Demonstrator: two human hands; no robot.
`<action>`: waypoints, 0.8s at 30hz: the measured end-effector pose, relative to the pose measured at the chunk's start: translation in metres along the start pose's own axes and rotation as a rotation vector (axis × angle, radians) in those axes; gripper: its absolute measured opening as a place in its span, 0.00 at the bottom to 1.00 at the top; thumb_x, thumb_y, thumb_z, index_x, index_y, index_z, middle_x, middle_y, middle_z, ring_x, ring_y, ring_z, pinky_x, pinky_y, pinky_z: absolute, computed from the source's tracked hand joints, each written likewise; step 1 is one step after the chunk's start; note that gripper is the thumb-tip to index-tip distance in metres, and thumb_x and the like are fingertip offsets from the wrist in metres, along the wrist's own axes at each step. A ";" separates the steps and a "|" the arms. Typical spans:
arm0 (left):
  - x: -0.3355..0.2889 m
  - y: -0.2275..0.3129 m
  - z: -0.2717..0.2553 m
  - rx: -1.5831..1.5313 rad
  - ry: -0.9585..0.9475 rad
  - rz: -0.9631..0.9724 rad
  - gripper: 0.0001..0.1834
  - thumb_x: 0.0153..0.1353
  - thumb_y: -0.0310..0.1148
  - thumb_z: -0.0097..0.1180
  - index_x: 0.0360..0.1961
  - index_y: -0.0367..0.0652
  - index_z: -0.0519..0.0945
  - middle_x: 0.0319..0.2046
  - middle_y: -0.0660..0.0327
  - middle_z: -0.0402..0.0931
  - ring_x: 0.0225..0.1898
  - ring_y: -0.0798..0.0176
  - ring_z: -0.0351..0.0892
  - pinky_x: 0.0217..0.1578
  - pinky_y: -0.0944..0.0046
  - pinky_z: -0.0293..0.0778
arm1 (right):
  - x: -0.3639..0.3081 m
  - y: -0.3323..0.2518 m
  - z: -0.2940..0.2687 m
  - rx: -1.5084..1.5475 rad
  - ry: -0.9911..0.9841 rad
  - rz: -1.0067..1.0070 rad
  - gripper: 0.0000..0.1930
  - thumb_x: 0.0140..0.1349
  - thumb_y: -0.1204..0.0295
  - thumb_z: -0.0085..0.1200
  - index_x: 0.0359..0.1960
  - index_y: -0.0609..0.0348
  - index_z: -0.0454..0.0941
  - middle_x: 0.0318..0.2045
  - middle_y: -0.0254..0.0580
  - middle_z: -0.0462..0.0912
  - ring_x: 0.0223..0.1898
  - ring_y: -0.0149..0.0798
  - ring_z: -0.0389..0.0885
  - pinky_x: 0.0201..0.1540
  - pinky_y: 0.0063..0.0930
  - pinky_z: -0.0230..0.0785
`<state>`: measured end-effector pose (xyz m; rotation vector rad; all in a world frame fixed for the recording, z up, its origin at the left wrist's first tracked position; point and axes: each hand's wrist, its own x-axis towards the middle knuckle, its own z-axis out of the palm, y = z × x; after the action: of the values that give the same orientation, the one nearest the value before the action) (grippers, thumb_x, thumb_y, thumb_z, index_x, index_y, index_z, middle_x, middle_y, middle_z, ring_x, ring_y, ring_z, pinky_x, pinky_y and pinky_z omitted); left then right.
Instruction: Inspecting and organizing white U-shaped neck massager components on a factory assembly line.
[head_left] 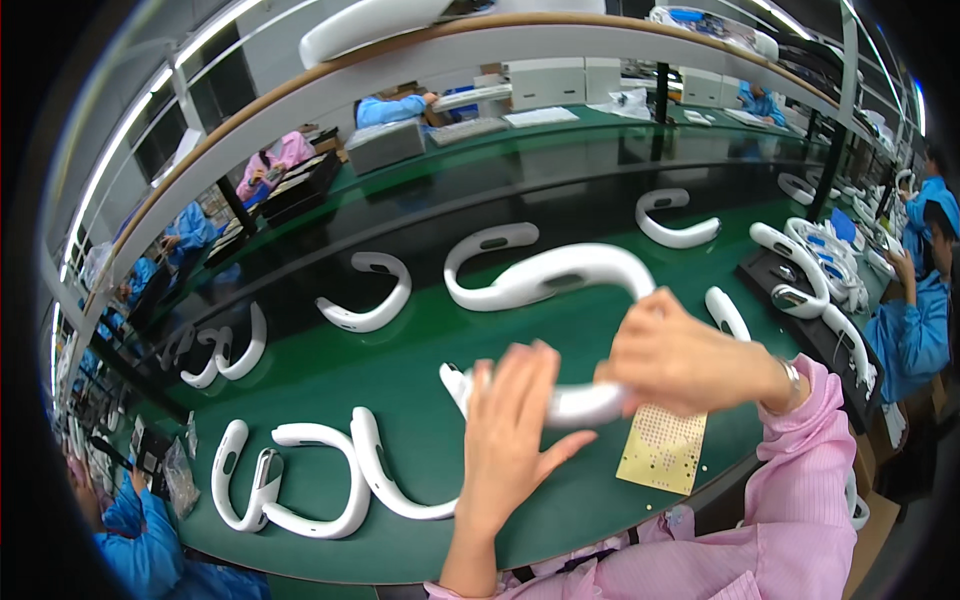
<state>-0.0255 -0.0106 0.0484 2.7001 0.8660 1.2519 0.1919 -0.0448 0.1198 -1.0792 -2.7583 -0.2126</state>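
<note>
My right hand (680, 350) is closed around a white, curved neckband-shaped device (590, 404), blurred by motion. One arc of white plastic runs up and away from that hand, and another passes toward my left. My left hand (508, 430) is stretched out with its fingers extended and thumb apart, in front of the device's lower part; whether it touches cannot be told. Beside it on the left lies another white neckband (372, 460). Under my right forearm lies a yellow sheet (660, 450) with rows of small round dots.
More white neckbands (335, 510) lie along the green table (400, 555), several toward its far side. At the right, a dark tray (790, 290) holds neckbands next to coiled white cables (835, 265). A shelf (500, 30) spans overhead. Co-workers in blue (915, 320) sit at both sides.
</note>
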 end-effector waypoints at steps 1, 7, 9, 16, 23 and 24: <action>-0.002 -0.001 0.001 -0.154 -0.109 0.090 0.30 0.44 0.44 0.66 0.46 0.39 0.75 0.39 0.54 0.75 0.42 0.52 0.75 0.45 0.59 0.71 | -0.005 -0.012 -0.003 0.068 0.030 -0.032 0.19 0.45 0.65 0.62 0.38 0.56 0.73 0.34 0.35 0.74 0.40 0.39 0.70 0.51 0.37 0.55; -0.046 0.006 -0.024 -1.170 0.062 -0.600 0.28 0.54 0.48 0.60 0.38 0.28 0.74 0.22 0.55 0.78 0.23 0.65 0.79 0.26 0.66 0.76 | -0.029 -0.010 0.043 0.598 0.755 0.357 0.40 0.45 0.61 0.68 0.57 0.61 0.59 0.56 0.48 0.64 0.56 0.43 0.65 0.60 0.37 0.53; -0.052 0.004 -0.017 -1.391 0.124 -0.563 0.35 0.60 0.56 0.47 0.44 0.26 0.68 0.24 0.51 0.75 0.21 0.59 0.77 0.23 0.64 0.74 | -0.040 -0.013 0.091 1.013 0.615 0.524 0.39 0.55 0.47 0.54 0.60 0.61 0.56 0.56 0.47 0.64 0.56 0.43 0.65 0.57 0.34 0.58; -0.057 0.000 -0.007 -1.732 0.170 -0.677 0.27 0.62 0.47 0.41 0.47 0.30 0.68 0.26 0.53 0.74 0.22 0.58 0.76 0.22 0.64 0.73 | -0.036 -0.048 0.143 1.835 0.496 0.637 0.37 0.61 0.42 0.40 0.57 0.63 0.58 0.32 0.41 0.76 0.30 0.32 0.77 0.35 0.26 0.71; -0.041 0.017 -0.003 -1.735 0.246 -0.869 0.25 0.63 0.46 0.37 0.48 0.32 0.65 0.26 0.53 0.74 0.21 0.59 0.76 0.24 0.61 0.77 | -0.034 -0.042 0.143 1.924 0.501 0.745 0.31 0.64 0.45 0.36 0.53 0.63 0.63 0.27 0.40 0.75 0.25 0.32 0.76 0.28 0.25 0.70; -0.034 0.019 -0.004 -1.710 0.215 -0.819 0.24 0.63 0.45 0.37 0.47 0.32 0.65 0.25 0.52 0.74 0.20 0.59 0.76 0.23 0.61 0.77 | -0.034 -0.040 0.143 1.973 0.488 0.763 0.30 0.65 0.46 0.35 0.52 0.63 0.63 0.27 0.40 0.75 0.25 0.33 0.76 0.27 0.26 0.70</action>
<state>-0.0371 -0.0442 0.0321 0.7681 0.3767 1.1096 0.1740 -0.0687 -0.0295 -0.8884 -0.8548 1.5834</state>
